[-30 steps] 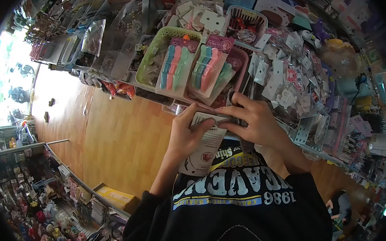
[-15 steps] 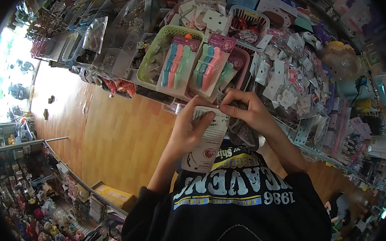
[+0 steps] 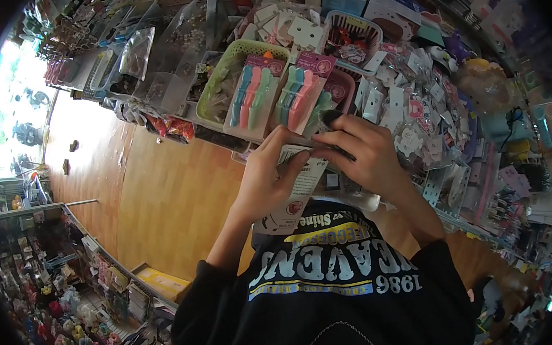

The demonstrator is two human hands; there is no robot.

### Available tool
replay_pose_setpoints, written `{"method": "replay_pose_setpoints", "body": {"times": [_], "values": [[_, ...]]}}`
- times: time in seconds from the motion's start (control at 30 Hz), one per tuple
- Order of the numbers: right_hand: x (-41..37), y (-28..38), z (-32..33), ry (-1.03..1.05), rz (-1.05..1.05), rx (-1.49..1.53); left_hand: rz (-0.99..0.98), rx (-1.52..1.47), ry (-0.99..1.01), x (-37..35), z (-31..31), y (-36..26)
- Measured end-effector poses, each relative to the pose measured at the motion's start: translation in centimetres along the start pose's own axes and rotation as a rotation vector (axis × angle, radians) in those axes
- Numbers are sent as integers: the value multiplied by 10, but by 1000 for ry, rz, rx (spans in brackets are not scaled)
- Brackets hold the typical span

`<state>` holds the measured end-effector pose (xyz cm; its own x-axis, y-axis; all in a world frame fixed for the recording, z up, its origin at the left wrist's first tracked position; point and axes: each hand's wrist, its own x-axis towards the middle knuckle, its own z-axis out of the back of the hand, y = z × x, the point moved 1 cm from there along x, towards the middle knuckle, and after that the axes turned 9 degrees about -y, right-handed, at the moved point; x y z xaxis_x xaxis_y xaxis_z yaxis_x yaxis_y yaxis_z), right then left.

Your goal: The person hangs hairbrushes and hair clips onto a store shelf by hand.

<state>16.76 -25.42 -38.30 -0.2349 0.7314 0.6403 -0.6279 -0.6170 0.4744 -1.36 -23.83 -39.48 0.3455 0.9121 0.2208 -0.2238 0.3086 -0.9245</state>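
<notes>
I find the printed card [image 3: 302,185] held up in front of the shirt [image 3: 334,252], off the near edge of the counter [image 3: 216,131], its upper end at the fingers and its lower end hanging towards the lettering. My left hand [image 3: 268,178] grips it along one side, thumb across the printed face, fingers behind. My right hand [image 3: 366,153] has thumb and fingertips closed on the upper end; a dark grey piece [image 3: 331,117] shows just beside those fingers, and I cannot tell whether it is held. Beyond, along the near edge, stand a green basket [image 3: 205,107] and two clip packs [image 3: 254,99]. I judge the card light and fairly stiff, liable to crease at its corners and bend if squeezed across the middle; any glossy covering would be slippery. What its far side carries is hidden, so weight distribution is unconfirmed. Recommended hold: flat pinch on both long sides near the upper end, light pressure, the printed face unbuckled.
</notes>
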Motion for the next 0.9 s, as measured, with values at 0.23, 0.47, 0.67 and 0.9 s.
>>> {"method": "replay_pose_setpoints", "body": {"times": [0.23, 0.47, 0.67, 0.9], "values": [[4, 1, 2, -4, 162, -128, 23, 31, -37, 0, -2, -1], [4, 5, 1, -31, 92, -73, 70, 31, -89, 1, -1, 0], [5, 2, 5, 84, -203, 164, 50, 21, -76, 2, 0, -5], [7, 0, 7, 161, -372, 351, 126, 3, -82, 3, 3, -6]]}}
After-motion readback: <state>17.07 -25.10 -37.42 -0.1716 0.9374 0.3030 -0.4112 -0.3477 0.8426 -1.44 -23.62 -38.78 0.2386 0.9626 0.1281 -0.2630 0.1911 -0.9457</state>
